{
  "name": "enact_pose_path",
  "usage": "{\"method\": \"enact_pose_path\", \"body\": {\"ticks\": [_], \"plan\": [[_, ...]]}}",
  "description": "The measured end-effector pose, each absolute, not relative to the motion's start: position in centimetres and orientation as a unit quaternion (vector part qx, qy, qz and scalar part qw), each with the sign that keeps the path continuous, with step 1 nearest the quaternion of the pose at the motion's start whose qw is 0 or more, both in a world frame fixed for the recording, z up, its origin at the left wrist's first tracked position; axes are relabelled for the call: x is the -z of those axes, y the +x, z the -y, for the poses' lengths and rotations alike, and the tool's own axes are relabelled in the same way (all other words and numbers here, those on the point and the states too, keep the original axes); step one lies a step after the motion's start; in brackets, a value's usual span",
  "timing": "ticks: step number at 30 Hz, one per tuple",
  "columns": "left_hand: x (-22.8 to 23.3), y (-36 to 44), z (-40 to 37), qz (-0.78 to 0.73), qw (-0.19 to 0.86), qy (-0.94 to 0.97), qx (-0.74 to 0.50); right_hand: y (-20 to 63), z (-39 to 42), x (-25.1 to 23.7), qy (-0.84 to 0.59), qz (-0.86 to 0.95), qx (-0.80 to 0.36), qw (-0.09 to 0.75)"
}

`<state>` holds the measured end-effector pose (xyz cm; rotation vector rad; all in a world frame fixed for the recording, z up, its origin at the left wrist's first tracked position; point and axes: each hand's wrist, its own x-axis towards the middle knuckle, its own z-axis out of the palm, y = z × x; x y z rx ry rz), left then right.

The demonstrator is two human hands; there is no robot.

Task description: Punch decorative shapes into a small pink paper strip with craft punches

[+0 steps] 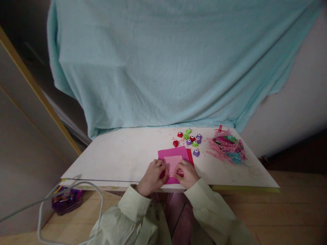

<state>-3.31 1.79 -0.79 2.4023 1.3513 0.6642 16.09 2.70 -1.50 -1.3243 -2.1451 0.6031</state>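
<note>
Pink sheet flat near the front edge of the table, a little right of centre, long axis running 6 to 12 o'clock, top edge tipped slightly toward 1. On it, a paler pink square, edges roughly parallel to the sheet. Under it, a red sheet showing along the 3 o'clock side.

Left hand curled on the sheet's lower left corner, fingers bent onto the paper; right hand curled on the lower right, fingertips pinching something thin and pale between the two hands. Whether either truly grips: cannot tell.

At 12 to 1 o'clock from the sheet, a cluster of small punches, red, green and purple. At 2 o'clock, a loose heap of paper strips, pink with some teal.

At 8 o'clock, below the table on the floor, a clear box of purple and mixed bits, contents too blurred to name.
</note>
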Motion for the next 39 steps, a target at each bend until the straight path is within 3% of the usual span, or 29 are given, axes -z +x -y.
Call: {"method": "enact_pose_path", "body": {"ticks": [14,29,39], "plan": [[0.9,-3.3,-2.0,-0.438,0.209,0.839,-0.247,17.5,-4.8,1.8,-0.509,0.761,-0.332,0.225],[0.8,-3.1,-2.0,-0.488,0.241,0.803,-0.242,17.5,-4.8,1.7,-0.489,0.772,-0.336,0.226],[0.5,-2.7,-2.2,-0.529,0.241,0.785,-0.213,16.0,-4.5,1.4,-0.564,0.752,-0.282,0.191]]}}
